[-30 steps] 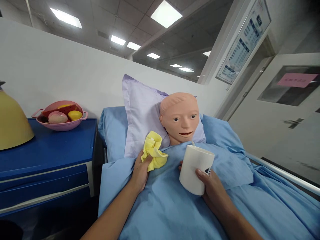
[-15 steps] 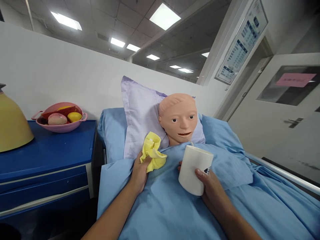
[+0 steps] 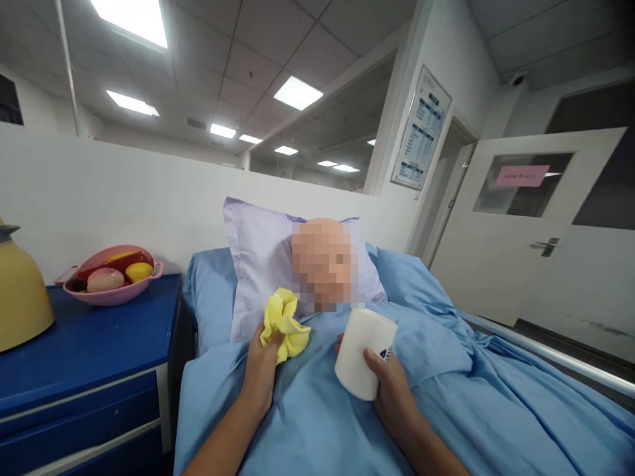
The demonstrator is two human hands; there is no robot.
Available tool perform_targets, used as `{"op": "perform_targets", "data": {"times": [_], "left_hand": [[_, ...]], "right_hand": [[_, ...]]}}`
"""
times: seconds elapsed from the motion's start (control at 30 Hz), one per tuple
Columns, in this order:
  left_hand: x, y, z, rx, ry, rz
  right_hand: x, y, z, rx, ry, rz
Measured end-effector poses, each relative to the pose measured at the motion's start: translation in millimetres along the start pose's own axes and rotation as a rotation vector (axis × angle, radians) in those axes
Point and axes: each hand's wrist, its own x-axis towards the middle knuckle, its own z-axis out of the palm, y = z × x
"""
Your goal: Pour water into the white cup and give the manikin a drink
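My left hand (image 3: pixel 261 367) is closed on a crumpled yellow cloth (image 3: pixel 289 330), held above the blue blanket (image 3: pixel 317 423). In my right hand (image 3: pixel 389 383) is a white mug (image 3: pixel 361 360) with a small dark print, tilted slightly; the fingers wrap round its far side and the thumb lies on the near side. Beyond both hands, a manikin's head (image 3: pixel 322 258) rests on a lilac pillow (image 3: pixel 258 264), the blanket drawn up to its neck. The cloth is near the pillow's lower edge, and the mug is below the head, apart from it. What the mug holds is hidden.
On the left, a blue bedside cabinet (image 3: pixel 114 330) carries a pink basket (image 3: pixel 94 297) of fruit and a yellow flask (image 3: pixel 22 297). A metal bed rail (image 3: pixel 555 360) runs along the right. Farther back are a wall and a white door (image 3: pixel 496 251).
The view has tilted up and shifted, so the bed and both hands appear lower and further left. The mug stays in my right hand and the cloth in my left.
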Motion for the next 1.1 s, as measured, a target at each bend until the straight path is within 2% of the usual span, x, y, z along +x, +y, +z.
{"op": "perform_targets", "data": {"times": [0.1, 0.2, 0.23, 0.3, 0.33, 0.4, 0.43, 0.5, 0.63, 0.73, 0.83, 0.97, 1.03, 1.1], "left_hand": [[-11.0, 24.6, 29.1, 0.232, 0.027, 0.209], [-9.9, 40.6, 61.0, 0.453, -0.029, 0.576], [-5.4, 43.3, 70.4, 0.528, -0.1, 0.718], [8.8, 46.2, 87.0, 0.69, -0.326, 0.973], [17.1, 47.0, 94.5, 0.773, -0.454, 1.066], [33.6, 47.5, 108.2, 0.92, -0.673, 1.167], [40.9, 47.0, 114.3, 0.972, -0.745, 1.179], [52.7, 43.9, 123.9, 1.016, -0.815, 1.151], [63.8, 29.0, 126.6, 0.893, -0.823, 1.019], [61.9, 16.1, 112.9, 0.825, -0.785, 1.021], [55.5, 7.5, 89.7, 0.892, -0.76, 1.064], [48.4, 10.9, 64.2, 0.952, -0.748, 1.057], [47.0, 20.0, 62.8, 0.925, -0.746, 1.084], [47.3, 31.3, 70.1, 0.912, -0.741, 1.116]], "right_hand": [[-1.3, 4.7, 0.3, 0.091, 0.05, -0.065], [0.3, 6.8, -1.0, 0.171, 0.11, -0.08], [1.0, 6.7, -1.5, 0.191, 0.12, -0.077], [2.2, 6.0, -2.2, 0.219, 0.125, -0.077], [2.6, 5.4, -2.5, 0.234, 0.127, -0.08], [3.0, 4.4, -2.7, 0.279, 0.132, -0.085], [3.2, 4.0, -2.7, 0.305, 0.136, -0.084], [3.4, 3.2, -2.3, 0.345, 0.142, -0.076], [4.2, 1.8, -0.5, 0.326, 0.154, -0.066], [4.8, 1.7, 0.1, 0.284, 0.148, -0.096], [4.0, 1.9, 0.2, 0.256, 0.13, -0.107], [0.5, 0.0, 2.1, 0.28, 0.121, -0.082], [-0.9, -1.3, 3.7, 0.303, 0.118, -0.084], [-1.3, -1.8, 4.7, 0.308, 0.116, -0.088]]}}
